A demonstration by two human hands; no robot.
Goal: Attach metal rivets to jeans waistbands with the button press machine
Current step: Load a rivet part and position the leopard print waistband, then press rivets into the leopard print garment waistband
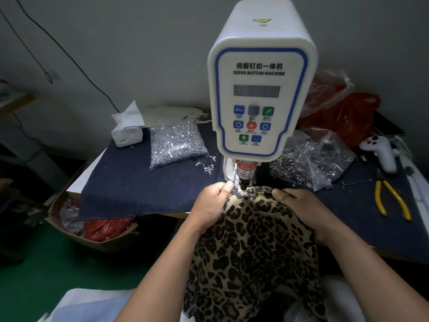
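A white servo button machine (260, 94) stands at the table's middle, its black press head (244, 176) pointing down. Leopard-print jeans (253, 247) hang from the table toward me, with the waistband (257, 189) lying right under the press head. My left hand (212, 201) pinches the waistband's left end beside the head, thumb on top. Gripping the waistband's right part is my right hand (301, 208), its fingers curled over the fabric. The die under the fabric is hidden.
A clear bag of silver rivet parts (176, 142) and loose ones (207, 165) lie left of the machine; a bag of dark rings (311, 161) lies right. Yellow pliers (392, 199), a white controller (380, 153), a tissue box (127, 129), red bags (343, 112), a floor box (97, 226).
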